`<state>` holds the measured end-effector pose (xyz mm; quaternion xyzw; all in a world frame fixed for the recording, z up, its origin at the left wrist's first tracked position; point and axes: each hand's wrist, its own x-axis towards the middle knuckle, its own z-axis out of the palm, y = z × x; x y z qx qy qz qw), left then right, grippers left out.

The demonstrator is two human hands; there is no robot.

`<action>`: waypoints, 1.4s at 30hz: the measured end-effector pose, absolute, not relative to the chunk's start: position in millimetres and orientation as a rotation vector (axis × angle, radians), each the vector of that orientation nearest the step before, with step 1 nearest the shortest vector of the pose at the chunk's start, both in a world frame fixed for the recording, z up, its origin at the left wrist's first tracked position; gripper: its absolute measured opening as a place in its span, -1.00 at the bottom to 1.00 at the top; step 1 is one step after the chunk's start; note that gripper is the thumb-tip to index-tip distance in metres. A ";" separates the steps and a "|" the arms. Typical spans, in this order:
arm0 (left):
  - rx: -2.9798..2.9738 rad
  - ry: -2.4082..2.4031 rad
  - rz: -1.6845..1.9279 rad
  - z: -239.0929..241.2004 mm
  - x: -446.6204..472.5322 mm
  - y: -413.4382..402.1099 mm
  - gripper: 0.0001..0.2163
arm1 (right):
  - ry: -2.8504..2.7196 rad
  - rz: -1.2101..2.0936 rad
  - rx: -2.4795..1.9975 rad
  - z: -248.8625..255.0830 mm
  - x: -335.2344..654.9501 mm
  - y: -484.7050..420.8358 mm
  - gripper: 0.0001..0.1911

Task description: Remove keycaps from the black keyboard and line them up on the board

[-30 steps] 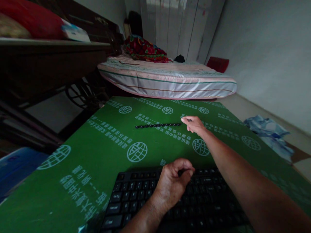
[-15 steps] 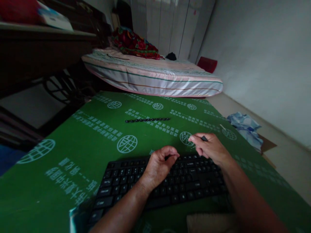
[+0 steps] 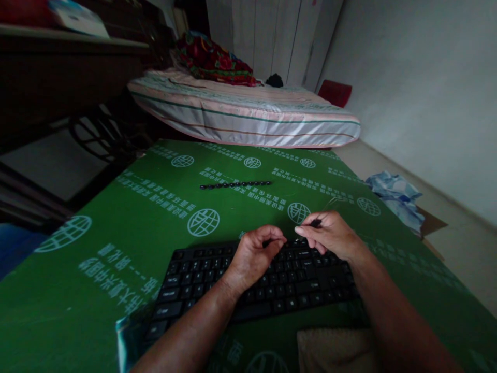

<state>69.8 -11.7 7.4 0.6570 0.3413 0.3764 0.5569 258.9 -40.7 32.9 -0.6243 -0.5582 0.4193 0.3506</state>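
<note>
Both hands hover over a black keyboard (image 3: 236,312) lying on a green printed board (image 3: 147,259). My left hand (image 3: 254,256) has thumb and forefinger pinched together above the keys; whatever is between them is too small to make out. Close by on the right, my right hand (image 3: 330,235) is closed, with a small black piece (image 3: 316,223) showing between its fingers. Thin pale strands (image 3: 334,200) appear just beyond that hand. Farther out on the board lies a row of shiny black beads (image 3: 235,184).
A bed (image 3: 248,122) with a red floral blanket stands behind the board. Dark wooden furniture (image 3: 58,72) is at the left. Blue-and-white crumpled material (image 3: 396,194) lies at right, and a brown cloth (image 3: 334,349) at the near edge.
My right hand has moved left and down, closer to my left hand, keeping the small black piece. My left hand stays pinched. The view has tilted slightly downward.
</note>
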 end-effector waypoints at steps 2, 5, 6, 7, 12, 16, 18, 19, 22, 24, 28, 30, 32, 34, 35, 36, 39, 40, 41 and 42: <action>1.555 0.809 0.883 7.8 70.1 -11.6 -0.96 | -1.473 1.081 -1.644 32.8 255.5 -40.9 -0.66; 1.565 0.798 0.883 6.7 70.0 -11.0 -0.96 | -1.493 1.074 -1.707 33.8 250.7 -40.5 -0.67; 1.568 0.794 0.886 6.0 69.9 -10.8 -0.95 | -1.502 1.067 -1.726 34.5 249.3 -40.4 -0.68; 1.571 0.792 0.890 5.3 69.8 -10.7 -0.95 | -1.511 1.056 -1.741 35.2 248.0 -40.5 -0.69; 1.585 0.789 0.889 4.1 69.4 -10.6 -0.95 | -1.567 0.974 -1.795 36.1 240.7 -42.0 -0.74; 1.589 0.793 0.892 5.4 69.7 -11.0 -0.95 | -1.738 0.732 -1.772 30.2 232.7 -42.7 -0.75; 1.575 0.787 0.892 5.9 70.0 -11.4 -0.96 | -1.820 0.593 -1.787 27.2 229.5 -42.4 -0.75; 1.567 0.781 0.891 5.9 70.1 -11.5 -0.96 | -1.844 0.546 -1.795 26.3 228.6 -42.2 -0.75; 1.562 0.775 0.897 5.9 70.3 -11.9 -0.96 | -1.796 0.581 -1.804 26.3 229.8 -41.3 -0.76; 1.565 0.783 0.901 5.9 70.2 -12.1 -0.95 | -1.690 0.727 -1.804 27.3 232.9 -40.6 -0.78; 1.585 0.799 0.904 6.2 70.2 -12.5 -0.96 | -1.546 0.885 -1.756 24.7 237.8 -39.3 -0.78; 1.609 0.798 0.904 6.5 70.2 -12.4 -0.95 | -1.538 0.839 -1.744 20.7 238.0 -38.5 -0.78; 1.636 0.793 0.898 6.9 70.3 -12.2 -0.95 | -1.536 0.772 -1.766 16.5 237.3 -37.9 -0.81; 1.666 0.796 0.889 7.4 70.7 -12.0 -0.95 | -1.544 0.723 -1.781 13.7 236.1 -37.6 -0.85; 1.681 0.802 0.886 7.7 71.0 -11.8 -0.95 | -1.546 0.709 -1.777 13.1 235.5 -37.6 -0.88; 1.693 0.812 0.884 8.0 71.5 -11.8 -0.95 | -1.546 0.702 -1.765 12.9 234.9 -37.6 -0.90; 1.741 0.848 0.872 8.9 73.3 -12.3 -0.93 | -1.536 0.707 -1.713 13.7 233.7 -37.8 -0.96; 1.763 0.858 0.862 9.0 73.9 -12.6 -0.91 | -1.528 0.712 -1.697 13.7 233.6 -37.6 -0.98; 1.788 0.866 0.846 9.0 74.4 -12.9 -0.89 | -1.520 0.718 -1.685 13.4 233.7 -37.4 -0.99; 1.813 0.874 0.830 8.9 74.7 -13.1 -0.88 | -1.508 0.723 -1.676 12.7 234.1 -37.0 -0.99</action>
